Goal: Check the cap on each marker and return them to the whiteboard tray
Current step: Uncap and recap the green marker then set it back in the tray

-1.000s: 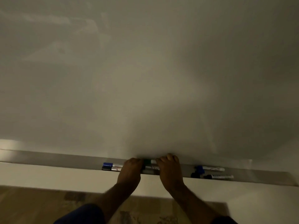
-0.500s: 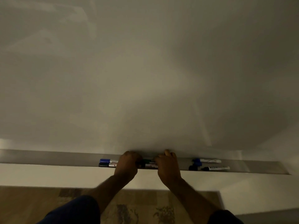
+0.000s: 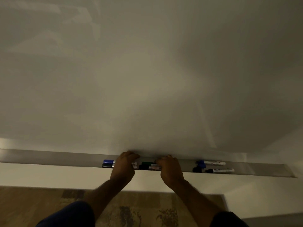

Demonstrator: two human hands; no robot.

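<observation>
Both hands reach into the whiteboard tray [image 3: 49, 158]. The left hand [image 3: 124, 167] curls over markers at its blue-capped pair [image 3: 108, 163]; the right hand [image 3: 169, 169] grips the green-capped marker [image 3: 147, 163] mid-tray. Two more markers [image 3: 213, 167] lie in the tray, right of the right hand.

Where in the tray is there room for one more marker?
The tray is bare from its left end up to the blue-capped marker, and again right of the black-capped marker. The middle is crowded: both hands and the green-capped marker.
</observation>
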